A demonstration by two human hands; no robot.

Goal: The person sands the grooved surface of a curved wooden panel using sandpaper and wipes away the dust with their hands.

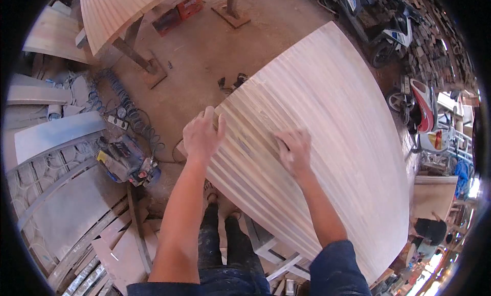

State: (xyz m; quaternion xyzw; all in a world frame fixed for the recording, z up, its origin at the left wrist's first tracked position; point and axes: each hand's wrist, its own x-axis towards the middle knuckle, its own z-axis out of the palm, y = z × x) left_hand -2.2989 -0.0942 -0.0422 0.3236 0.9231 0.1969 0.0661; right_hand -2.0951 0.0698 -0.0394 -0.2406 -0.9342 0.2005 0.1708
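Observation:
A large curved wooden panel [348, 117] with lengthwise strips lies before me, its left part browner and streaked. My left hand [203, 132] is at the panel's left edge with its fingers curled. Whatever its fingers close on, if anything, is hidden. Over the streaked strips, my right hand [295, 150] is closed, knuckles up and slightly blurred. A small dark edge shows beside its fingers, too little to name.
A second striped panel [115, 12] stands on a support at upper left. A compressor-like machine [128, 160], a coiled hose [125, 99] and stacked boards lie at left. Motorbikes [401, 32] stand at right. Another person [429, 232] is at lower right.

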